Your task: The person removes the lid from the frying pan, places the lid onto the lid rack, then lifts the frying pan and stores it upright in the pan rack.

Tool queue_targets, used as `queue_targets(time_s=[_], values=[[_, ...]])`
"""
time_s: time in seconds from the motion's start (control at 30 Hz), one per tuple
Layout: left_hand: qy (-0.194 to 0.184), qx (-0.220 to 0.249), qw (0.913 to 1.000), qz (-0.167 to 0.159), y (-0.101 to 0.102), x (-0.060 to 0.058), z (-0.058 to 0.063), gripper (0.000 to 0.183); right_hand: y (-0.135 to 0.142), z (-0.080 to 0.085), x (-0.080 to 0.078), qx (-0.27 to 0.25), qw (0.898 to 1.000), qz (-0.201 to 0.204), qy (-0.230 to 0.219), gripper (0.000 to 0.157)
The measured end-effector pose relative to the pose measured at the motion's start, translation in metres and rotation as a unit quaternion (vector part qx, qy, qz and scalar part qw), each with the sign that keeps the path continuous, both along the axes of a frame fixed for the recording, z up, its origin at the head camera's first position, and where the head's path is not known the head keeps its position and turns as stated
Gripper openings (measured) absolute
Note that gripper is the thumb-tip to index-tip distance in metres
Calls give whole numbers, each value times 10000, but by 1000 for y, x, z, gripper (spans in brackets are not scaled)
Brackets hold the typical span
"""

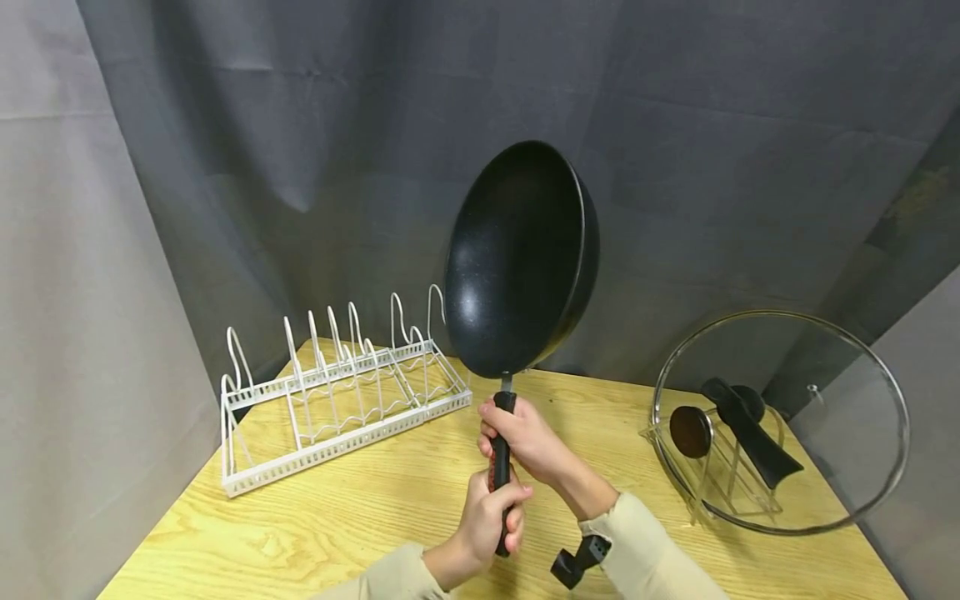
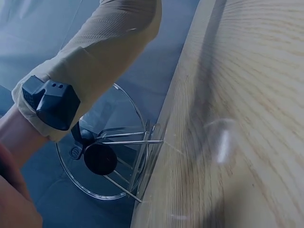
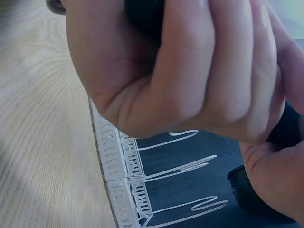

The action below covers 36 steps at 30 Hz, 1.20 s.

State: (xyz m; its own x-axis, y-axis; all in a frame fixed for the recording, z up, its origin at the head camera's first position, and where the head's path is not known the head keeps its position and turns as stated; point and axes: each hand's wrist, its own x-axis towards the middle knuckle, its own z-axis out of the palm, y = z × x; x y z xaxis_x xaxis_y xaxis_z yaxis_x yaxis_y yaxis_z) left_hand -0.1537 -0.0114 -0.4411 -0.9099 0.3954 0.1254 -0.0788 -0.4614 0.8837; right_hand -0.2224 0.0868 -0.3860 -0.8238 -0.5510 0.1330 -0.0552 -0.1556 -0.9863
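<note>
A black wok (image 1: 517, 258) is held up off the table, its bowl at the top and its open side facing left and toward me. My right hand (image 1: 528, 442) grips the upper part of its black handle (image 1: 501, 467), just below the metal neck. Lower on the same handle, my left hand (image 1: 480, 517) wraps its fingers round the grip. In the right wrist view the curled right hand (image 3: 190, 71) fills the top, with part of the left hand (image 3: 280, 190) beside it. To the left of the wok stands a white wire rack (image 1: 345, 442) with upright loops.
At the right, a large glass lid with a metal rim (image 1: 906, 417) leans upright in a small wire stand (image 1: 738, 467). It has a dark round knob (image 1: 691, 432) and a black handle-like piece (image 1: 757, 442). Grey curtains (image 1: 712, 167) hang behind the wooden table (image 1: 247, 550).
</note>
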Motion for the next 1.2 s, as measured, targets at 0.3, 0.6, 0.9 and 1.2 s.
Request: queue_targets(time_s=[0.3,0.6,0.9,1.2], values=[[-803,-260,9964,61,2,1,5,24,-1,5,-5,660,9970,-298,291,26],[-1237,28,9917,361,7,5,12,25,-11,12,-6,1284,9906,-406,245,30],[-1053,321,9917,664,6,7,12,24,-21,15,-9,1555,9874,-256,158,33],[-1120,682,9886,734,9,7,15,21,-24,19,-13,1648,9862,14,179,33]])
